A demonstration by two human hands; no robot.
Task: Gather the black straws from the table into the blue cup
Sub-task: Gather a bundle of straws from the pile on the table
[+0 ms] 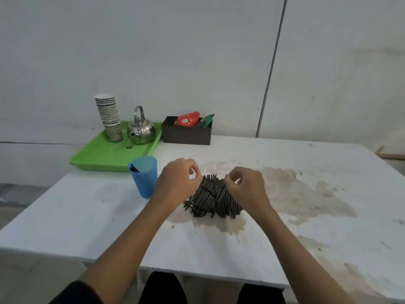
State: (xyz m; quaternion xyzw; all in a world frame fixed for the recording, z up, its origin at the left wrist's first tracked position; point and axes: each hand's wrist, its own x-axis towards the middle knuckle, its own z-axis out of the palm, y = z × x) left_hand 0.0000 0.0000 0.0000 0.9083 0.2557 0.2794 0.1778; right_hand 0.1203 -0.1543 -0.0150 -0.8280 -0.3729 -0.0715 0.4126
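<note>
A heap of several black straws lies in the middle of the white table. My left hand rests at the heap's far left edge, fingers curled and pinching at straw ends. My right hand sits at the heap's far right side, fingers likewise curled onto the straws. A blue cup stands upright just left of my left hand, with a black straw end showing at its rim.
A green tray at the back left carries a stack of paper cups and a steel kettle. A black box with snack packets stands behind the heap. Brown stains spread over the table's right half.
</note>
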